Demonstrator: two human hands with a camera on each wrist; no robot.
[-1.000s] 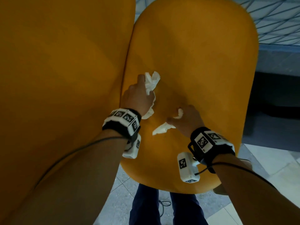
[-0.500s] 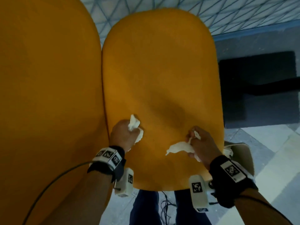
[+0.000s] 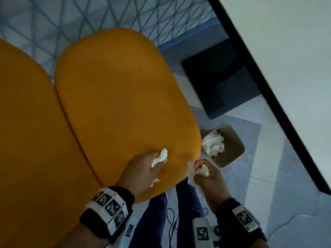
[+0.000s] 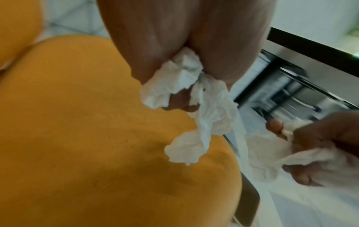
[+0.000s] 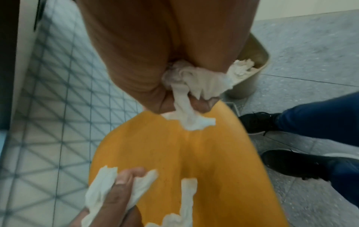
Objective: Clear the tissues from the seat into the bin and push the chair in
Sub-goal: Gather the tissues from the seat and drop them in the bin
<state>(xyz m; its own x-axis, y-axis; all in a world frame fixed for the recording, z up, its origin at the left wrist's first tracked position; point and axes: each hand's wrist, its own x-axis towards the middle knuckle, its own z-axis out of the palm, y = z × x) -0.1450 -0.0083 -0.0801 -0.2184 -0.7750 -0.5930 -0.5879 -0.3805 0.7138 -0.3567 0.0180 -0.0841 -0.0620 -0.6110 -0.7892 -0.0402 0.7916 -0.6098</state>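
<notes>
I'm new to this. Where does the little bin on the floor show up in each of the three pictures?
Head view: the bin sits on the floor, right of centre, beside the orange seat, with tissues in it.
Left wrist view: I cannot make out the bin; the right side is blurred.
Right wrist view: upper right, partly behind the right hand.
Shared landmark: the orange seat, seen in all three.

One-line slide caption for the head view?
Both hands, left and right, grip tissues above the orange seat, bin alongside.
</notes>
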